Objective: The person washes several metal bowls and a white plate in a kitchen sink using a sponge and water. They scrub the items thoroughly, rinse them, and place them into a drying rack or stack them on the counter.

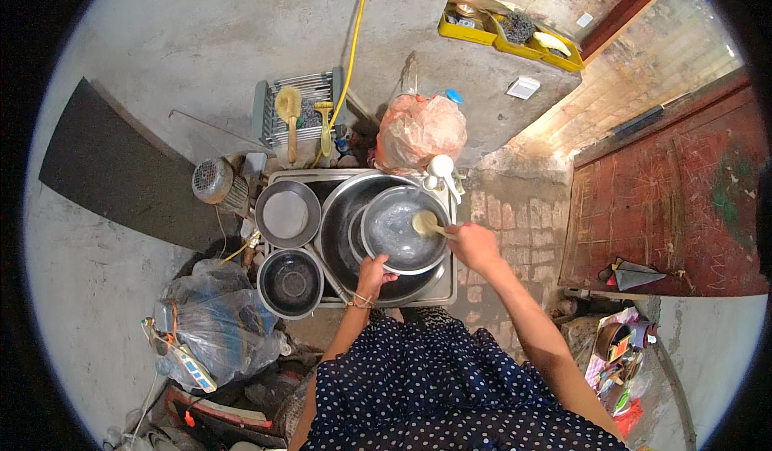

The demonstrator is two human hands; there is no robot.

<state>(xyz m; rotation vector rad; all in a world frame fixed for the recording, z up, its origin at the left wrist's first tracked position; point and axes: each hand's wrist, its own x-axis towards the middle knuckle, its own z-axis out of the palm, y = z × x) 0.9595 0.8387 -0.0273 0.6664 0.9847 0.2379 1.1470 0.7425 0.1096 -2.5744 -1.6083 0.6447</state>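
Note:
My left hand [375, 277] grips the near rim of a round metal basin [392, 228], which is tilted and looks wet inside. In my right hand [476, 245] is the handle of a round-headed scrub brush [425, 223], its head against the basin's inner right side. Beneath lies a larger metal basin [338, 258] set in a metal sink [447, 291]. Part of another round vessel shows between the two basins. Left of them sit a shallow grey pan [284, 214] and a dark-bottomed metal bowl [291, 283].
A dish rack [262, 110] behind the sink holds a round brush [289, 110] and a flat brush [324, 128]. White ladles [443, 170] lie by the sink's far right corner, before a pink plastic bag [422, 128]. An electric motor [220, 182] stands left; a yellow hose [356, 35] hangs behind.

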